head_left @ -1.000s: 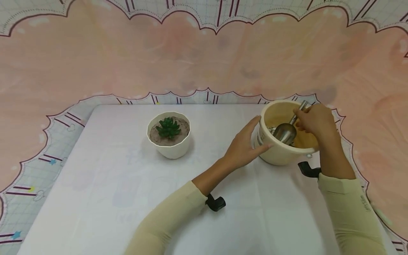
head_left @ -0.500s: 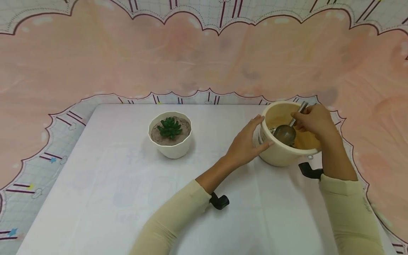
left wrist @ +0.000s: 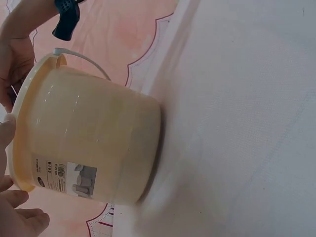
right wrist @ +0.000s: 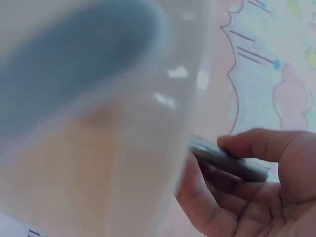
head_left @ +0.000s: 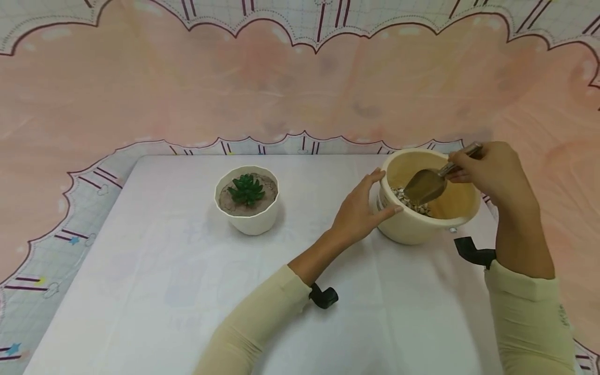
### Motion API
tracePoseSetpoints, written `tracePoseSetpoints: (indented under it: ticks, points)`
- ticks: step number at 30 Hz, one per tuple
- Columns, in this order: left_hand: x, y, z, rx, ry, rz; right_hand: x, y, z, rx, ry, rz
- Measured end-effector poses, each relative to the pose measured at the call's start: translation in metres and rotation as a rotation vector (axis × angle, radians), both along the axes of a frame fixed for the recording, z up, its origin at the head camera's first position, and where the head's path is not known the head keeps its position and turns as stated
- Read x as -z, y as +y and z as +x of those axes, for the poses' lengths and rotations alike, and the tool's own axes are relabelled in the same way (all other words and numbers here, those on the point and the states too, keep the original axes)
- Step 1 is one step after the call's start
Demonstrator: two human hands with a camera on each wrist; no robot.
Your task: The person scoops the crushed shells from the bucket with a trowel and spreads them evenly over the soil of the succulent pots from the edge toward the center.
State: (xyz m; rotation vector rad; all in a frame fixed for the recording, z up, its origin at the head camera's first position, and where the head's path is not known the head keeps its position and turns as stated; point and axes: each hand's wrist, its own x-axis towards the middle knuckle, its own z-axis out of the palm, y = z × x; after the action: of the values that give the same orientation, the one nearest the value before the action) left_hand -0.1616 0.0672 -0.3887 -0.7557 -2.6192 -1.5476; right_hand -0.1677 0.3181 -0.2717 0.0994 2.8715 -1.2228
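Observation:
A cream bucket (head_left: 407, 229) stands at the right of the white table, holding some pale loose chips (head_left: 424, 208) at its near left inside. My left hand (head_left: 358, 208) rests with spread fingers and thumb against the left of its rim; in the left wrist view the thumb (left wrist: 7, 131) touches the rim. With thumb and fingers, my right hand (head_left: 499, 169) pinches the handle of a metal scoop (head_left: 426, 186), whose bowl is tilted inside the bucket over the chips. In the right wrist view that handle (right wrist: 232, 163) lies between thumb and fingers.
A white pot (head_left: 254, 225) with a small green succulent (head_left: 247, 189) in greyish soil stands left of the bucket. The bucket's thin handle (left wrist: 91, 61) hangs at its side. A patterned pink cloth (head_left: 234, 94) lies behind the table.
My right hand has moved right and a little up, and the scoop has turned, its handle now leaning further to the right. My left hand stays at the bucket.

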Motion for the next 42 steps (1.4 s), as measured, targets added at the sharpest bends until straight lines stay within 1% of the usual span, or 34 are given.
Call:
tracePoseSetpoints:
  ticks: [2,4,8,11,17,21,24,28,33,40,42]
  points:
    - [0.000,0.000,0.000,-0.005,0.003,-0.001,-0.002,0.001,0.000,0.056,0.048,0.042]
    - [0.001,-0.001,-0.001,-0.009,0.008,0.003,-0.001,0.001,-0.002,0.100,0.073,0.074]
    - [0.003,0.001,-0.001,-0.007,0.010,0.008,0.008,0.002,-0.006,0.154,0.071,0.113]
    - [0.005,0.002,-0.001,-0.004,0.010,0.002,0.017,0.004,-0.007,0.162,0.069,0.132]
    - [0.005,0.001,0.000,-0.005,0.027,0.001,0.037,-0.001,-0.012,0.135,0.110,0.195]
    - [0.005,0.001,-0.001,-0.004,0.036,0.004,0.045,-0.003,-0.016,0.155,0.141,0.244]
    - [0.005,0.001,-0.001,-0.006,0.044,0.005,0.046,-0.004,-0.018,0.181,0.127,0.216]
    - [0.003,0.001,-0.002,-0.007,0.044,0.011,0.047,-0.005,-0.019,0.199,0.111,0.148]
    - [0.003,0.001,-0.002,-0.005,0.028,0.021,0.048,-0.005,-0.017,0.222,0.129,0.115]
    - [0.004,0.003,-0.001,-0.012,0.023,0.028,0.051,-0.003,-0.015,0.214,0.152,0.011]
    - [0.004,0.003,-0.001,-0.014,0.023,0.028,0.051,-0.002,-0.015,0.214,0.150,0.001]
